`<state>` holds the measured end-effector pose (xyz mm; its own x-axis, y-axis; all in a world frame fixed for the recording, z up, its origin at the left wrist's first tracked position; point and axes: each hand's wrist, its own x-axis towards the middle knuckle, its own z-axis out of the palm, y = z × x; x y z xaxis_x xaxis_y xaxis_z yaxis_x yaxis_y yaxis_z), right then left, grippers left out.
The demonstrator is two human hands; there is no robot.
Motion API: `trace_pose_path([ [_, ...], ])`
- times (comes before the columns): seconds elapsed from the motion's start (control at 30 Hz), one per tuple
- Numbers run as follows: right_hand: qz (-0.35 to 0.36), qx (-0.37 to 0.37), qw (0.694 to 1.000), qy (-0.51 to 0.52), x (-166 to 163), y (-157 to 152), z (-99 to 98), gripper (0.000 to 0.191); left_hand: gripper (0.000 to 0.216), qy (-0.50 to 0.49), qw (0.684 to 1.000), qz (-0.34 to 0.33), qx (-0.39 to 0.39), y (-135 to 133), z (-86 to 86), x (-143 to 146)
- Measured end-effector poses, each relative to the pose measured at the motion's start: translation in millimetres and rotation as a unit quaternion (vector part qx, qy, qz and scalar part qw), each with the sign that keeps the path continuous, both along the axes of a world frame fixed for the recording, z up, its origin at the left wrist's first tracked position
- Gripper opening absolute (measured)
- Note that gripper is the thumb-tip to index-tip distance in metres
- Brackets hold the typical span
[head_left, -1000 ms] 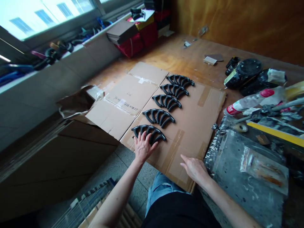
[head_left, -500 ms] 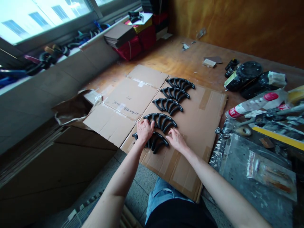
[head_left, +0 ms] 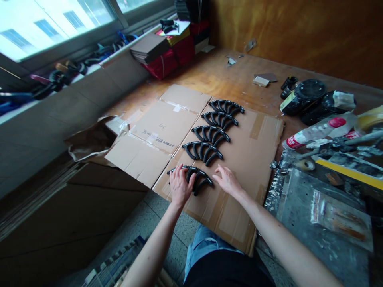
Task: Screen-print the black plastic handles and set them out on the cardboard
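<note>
Several rows of black curved handles, fanned side by side, lie on a flat cardboard sheet (head_left: 239, 159). My left hand (head_left: 181, 185) is over the left part of the nearest row (head_left: 202, 181), its bent fingers at the row's far edge and its thumb apart from them beside a middle handle. It covers some handles there. My right hand (head_left: 229, 181) hovers just right of that row's end, thumb and fingers apart, holding nothing. Beyond my hands is the second row (head_left: 203, 151), with further rows (head_left: 226, 107) behind it.
Left of the sheet lies a cardboard flap (head_left: 149, 123) with handwriting. A bottle with a pink cap (head_left: 314, 129), black jars (head_left: 311, 93) and a grey board (head_left: 323, 223) stand or lie at right. Red bundles (head_left: 167, 59) sit at the back by the window ledge.
My left hand has moved toward me, from the second row to the nearest one. The second row is now uncovered and its handles look slightly closer together. My right hand has shifted slightly right.
</note>
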<state>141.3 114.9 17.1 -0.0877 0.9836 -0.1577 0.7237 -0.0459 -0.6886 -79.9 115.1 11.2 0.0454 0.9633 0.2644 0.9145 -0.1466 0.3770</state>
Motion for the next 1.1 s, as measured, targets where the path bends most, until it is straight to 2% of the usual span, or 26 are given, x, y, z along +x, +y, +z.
trace_pose_path([
  [0.1, -0.005, 0.026, 1.0, 0.011, 13, -28, 2.5, 0.008, 0.053, 0.032, 0.999, 0.017, -0.021, -48, -13.6, -3],
  [0.17, -0.007, 0.032, 0.999, 0.016, 20, -45, 6.7, 0.01, 0.063, 0.047, 0.998, 0.027, -0.036, -65, -23.7, -1],
  [0.3, -0.024, 0.022, 0.999, 0.012, 31, -73, 19.2, 0.013, 0.069, 0.034, 0.998, 0.025, -0.046, -68, -37.6, 3],
  [0.43, -0.05, 0.026, 0.998, 0.01, 45, -97, 27.8, 0.016, 0.068, 0.023, 0.999, 0.004, -0.032, -62, -41.9, 2],
  [0.7, -0.103, 0.038, 0.994, 0.003, 78, -139, 34.1, 0.024, 0.067, 0.025, 0.999, -0.014, -0.014, -50, -43.2, 5],
  [0.87, -0.143, 0.064, 0.988, 0.013, 103, -169, 51.4, 0.025, 0.068, 0.031, 1.0, 0.001, 0.005, -52, -39.1, 15],
  [1.0, -0.222, 0.107, 0.969, 0.008, 150, -208, 69.7, 0.024, 0.064, 0.021, 0.999, -0.015, 0.043, -69, -26.5, 34],
  [1.1, -0.311, 0.142, 0.94, -0.011, 206, -252, 74.8, 0.026, 0.061, -0.006, 0.997, -0.035, 0.071, -82, -14.6, 60],
])
